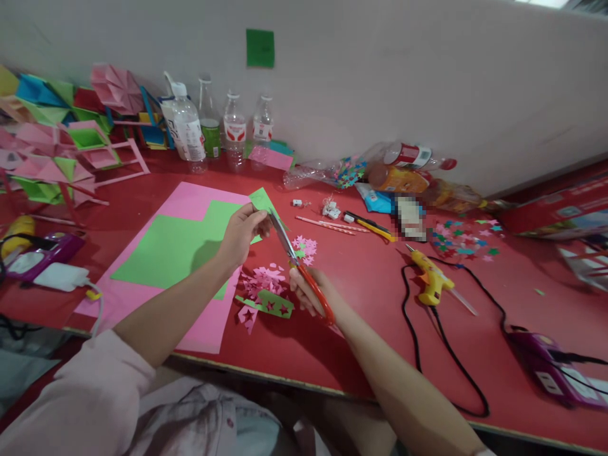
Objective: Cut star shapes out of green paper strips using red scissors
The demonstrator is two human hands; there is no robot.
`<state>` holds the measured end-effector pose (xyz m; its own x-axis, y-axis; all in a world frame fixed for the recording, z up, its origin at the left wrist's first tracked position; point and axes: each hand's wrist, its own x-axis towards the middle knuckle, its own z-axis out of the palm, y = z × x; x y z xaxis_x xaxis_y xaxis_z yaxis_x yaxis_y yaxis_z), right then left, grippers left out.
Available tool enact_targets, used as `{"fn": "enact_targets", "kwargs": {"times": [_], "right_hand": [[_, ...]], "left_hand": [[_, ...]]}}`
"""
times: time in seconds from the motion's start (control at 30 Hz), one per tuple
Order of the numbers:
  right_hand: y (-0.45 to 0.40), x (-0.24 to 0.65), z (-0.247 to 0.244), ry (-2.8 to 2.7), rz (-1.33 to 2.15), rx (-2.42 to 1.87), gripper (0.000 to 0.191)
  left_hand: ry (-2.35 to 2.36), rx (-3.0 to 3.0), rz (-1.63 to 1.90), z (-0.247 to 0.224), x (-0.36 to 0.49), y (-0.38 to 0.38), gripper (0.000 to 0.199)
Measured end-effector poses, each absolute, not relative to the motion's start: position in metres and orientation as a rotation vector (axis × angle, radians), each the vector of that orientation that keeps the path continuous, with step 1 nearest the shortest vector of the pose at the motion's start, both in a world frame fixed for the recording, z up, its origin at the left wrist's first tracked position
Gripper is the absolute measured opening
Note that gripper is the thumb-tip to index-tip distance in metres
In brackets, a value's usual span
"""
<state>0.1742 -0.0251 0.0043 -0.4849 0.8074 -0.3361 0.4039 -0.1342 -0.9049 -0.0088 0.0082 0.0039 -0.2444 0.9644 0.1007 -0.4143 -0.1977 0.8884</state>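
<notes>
My right hand (311,288) is wrapped round the red handles of a pair of scissors (286,244). Their blades point up and away, with the tips close to my left hand (244,233). The left fingers are pinched together; whatever sits between them is too small to make out. Behind those fingers shows a small green paper piece (262,198); whether they touch it I cannot tell. Below the blades lie pink paper scraps (263,282) and a green strip with star-shaped holes (270,304). Cut-out pink stars (308,247) rest beside the scissors.
Large green (166,247) and pink (204,329) sheets lie at left. Upright bottles (235,130) stand by the wall, near folded paper models (57,145). At right are a yellow glue gun (432,278) with a looping black cord, loose stars (463,240) and a purple power strip (551,367).
</notes>
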Motion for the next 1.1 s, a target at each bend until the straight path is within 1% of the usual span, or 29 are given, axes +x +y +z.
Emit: {"fn": "enact_targets", "kwargs": {"times": [0.37, 0.7, 1.1], "right_hand": [[-0.0261, 0.1749, 0.0053, -1.787, 1.711, -1.292, 0.046], [-0.0252, 0.1727, 0.012, -1.808, 1.654, -1.432, 0.041], [-0.0255, 0.1733, 0.0125, -1.798, 1.671, -1.408, 0.041]], "left_hand": [[0.936, 0.855, 1.672, 0.0026, -0.0094, 0.0094, 0.007], [0.931, 0.881, 1.67, 0.0021, -0.0114, 0.0097, 0.006], [0.934, 0.887, 1.676, 0.0022, -0.0116, 0.0097, 0.006]]}}
